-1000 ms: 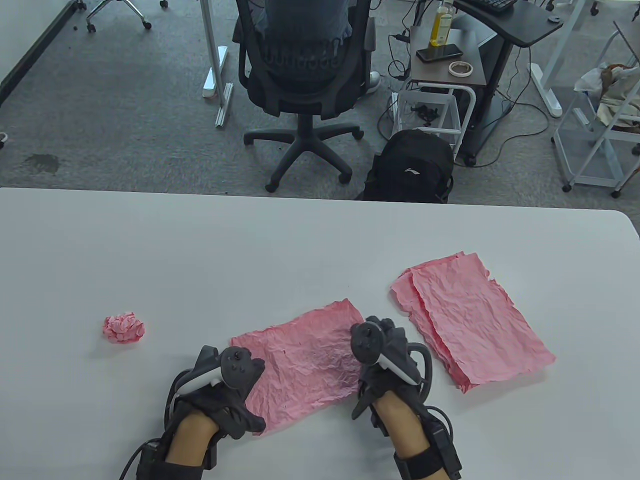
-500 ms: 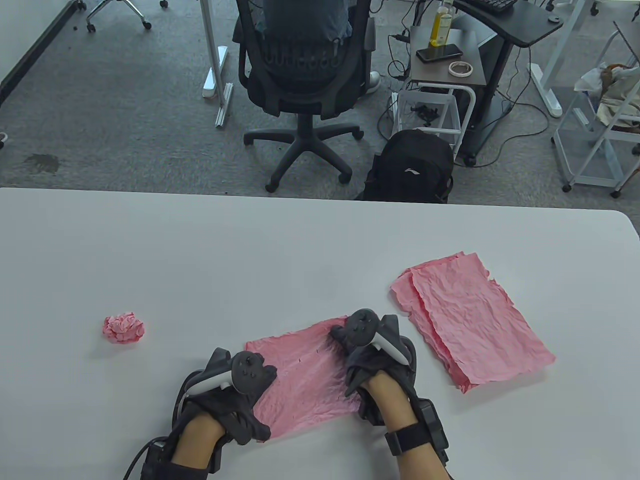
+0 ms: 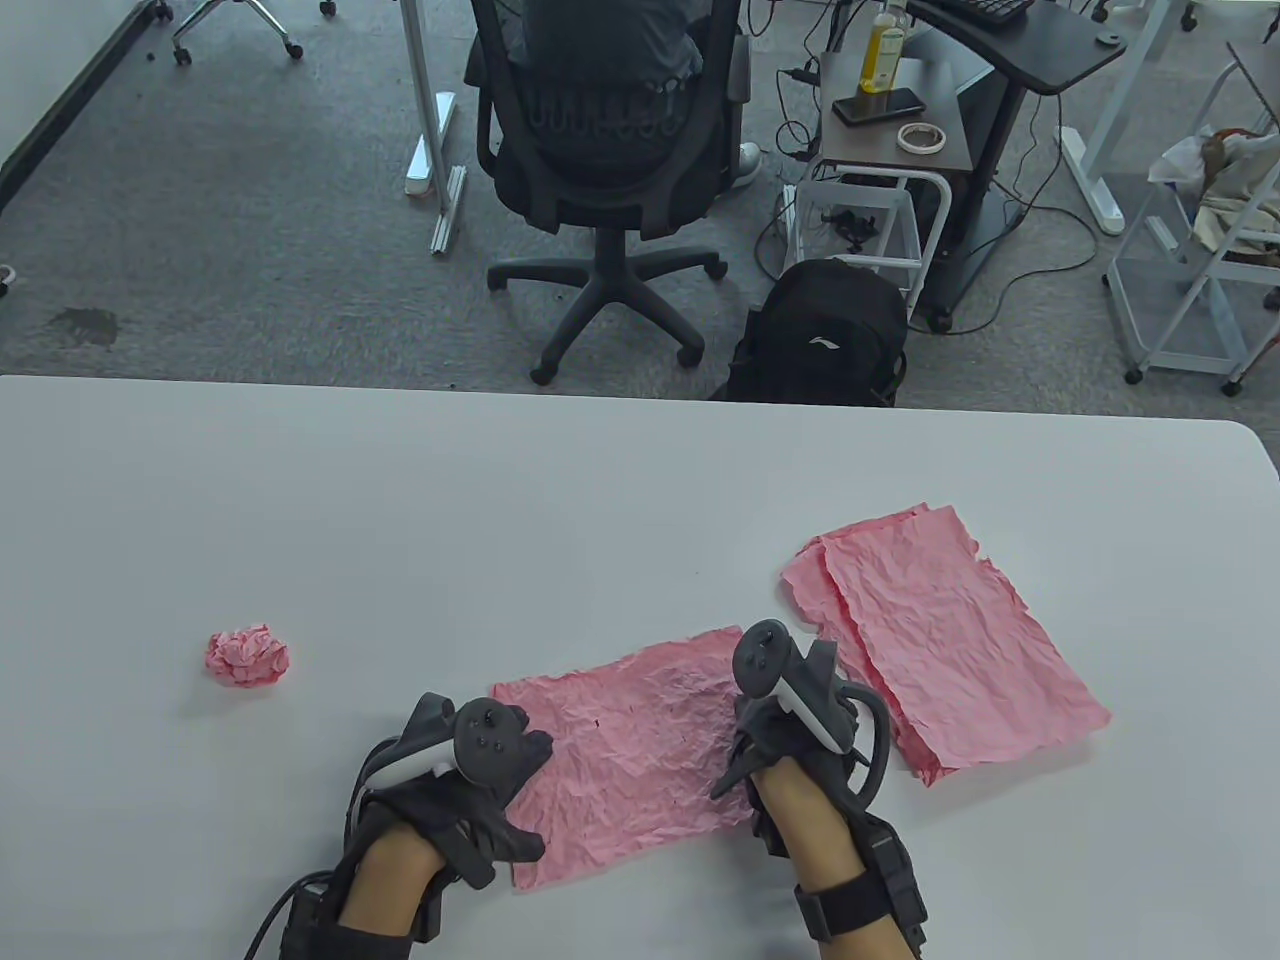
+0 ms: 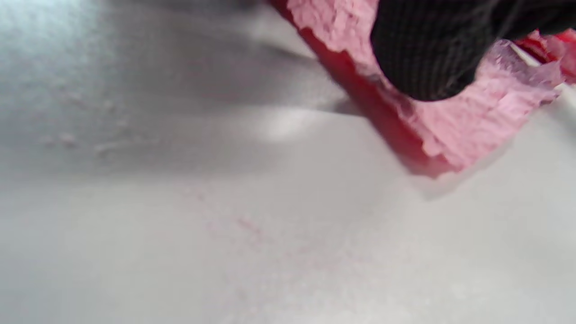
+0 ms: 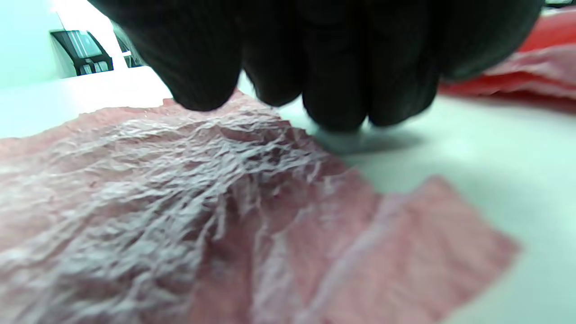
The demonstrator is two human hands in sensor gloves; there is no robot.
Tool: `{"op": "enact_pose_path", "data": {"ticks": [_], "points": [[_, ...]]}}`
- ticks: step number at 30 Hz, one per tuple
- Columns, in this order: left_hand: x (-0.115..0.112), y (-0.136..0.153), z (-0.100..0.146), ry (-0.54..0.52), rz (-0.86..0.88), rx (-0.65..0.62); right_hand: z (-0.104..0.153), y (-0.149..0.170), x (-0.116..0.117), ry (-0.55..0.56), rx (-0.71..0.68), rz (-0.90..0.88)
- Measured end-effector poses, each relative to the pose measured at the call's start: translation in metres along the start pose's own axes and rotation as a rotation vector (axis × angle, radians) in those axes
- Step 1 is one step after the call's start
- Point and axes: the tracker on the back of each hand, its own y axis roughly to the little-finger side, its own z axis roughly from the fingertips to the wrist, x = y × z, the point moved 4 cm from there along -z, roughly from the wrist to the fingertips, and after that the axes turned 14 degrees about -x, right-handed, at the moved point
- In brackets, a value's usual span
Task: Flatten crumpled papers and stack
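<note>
Wrinkled pink paper sheet (image 3: 630, 755) lies flat on white table (image 3: 400, 520), L of pink flattened stack (image 3: 940, 640); left hand (image 3: 470, 790) & right hand (image 3: 790, 720) press its ends, fingers straightish; crumpled pink ball (image 3: 247, 656) well L

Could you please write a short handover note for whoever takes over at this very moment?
Left hand presses the near-left part of the pink sheet. Right hand rests at its right edge, fingers extended. The sheet lies spread but wrinkled near the table's front edge. Done: a stack of flattened sheets at right. Left: add this sheet to the stack, then flatten the crumpled ball at left.
</note>
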Motion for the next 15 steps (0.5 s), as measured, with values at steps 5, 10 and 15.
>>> {"op": "enact_pose_path", "data": {"ticks": [5, 10, 15], "points": [[0.008, 0.001, 0.002, -0.056, -0.016, -0.015, -0.009, -0.002, 0.009, -0.01, -0.015, 0.072], [0.008, 0.002, 0.002, -0.062, -0.027, -0.01, -0.009, -0.003, 0.013, 0.053, -0.017, 0.084], [0.007, 0.003, 0.001, -0.063, -0.028, -0.005, -0.003, -0.001, 0.011, 0.132, -0.157, -0.099]]}}
